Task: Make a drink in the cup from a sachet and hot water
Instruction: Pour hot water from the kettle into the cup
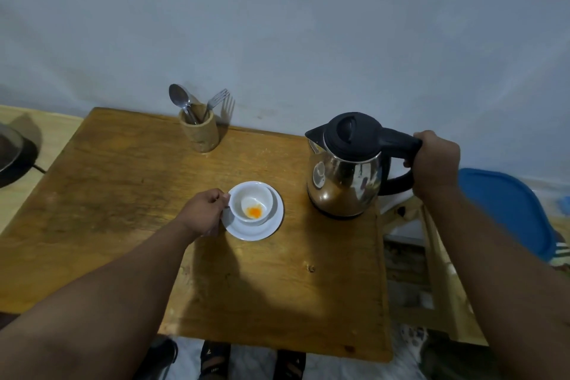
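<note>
The wooden desk (123, 194) carries everything, and the steel kettle (348, 170) serves as the landmark, standing upright near the desk's right edge. The right hand (436, 160) is wrapped firmly round the kettle's black handle (398, 140), on the side away from the spout, which points left toward the cup. Filled with hot water the kettle is likely heavy and its metal body hot, so the insulated handle is the one safe place to hold; a slow tilt should keep the pour from splashing.

Left of the kettle and a little nearer the person sits the white saucer (271, 225), with the white cup (251, 203) resting on it. Both look like ceramic: stiff, smooth, light and breakable, and the cup could slide on the saucer. The left hand (205, 211) is pinched on the cup's handle side, steadying it. Orange powder (254, 212) lies in the cup's bottom, so pouring appears to be the step at hand.

Behind the cup, far left of the kettle against the wall, a wooden holder (200, 133) keeps a spoon (179, 95) for stirring.
</note>
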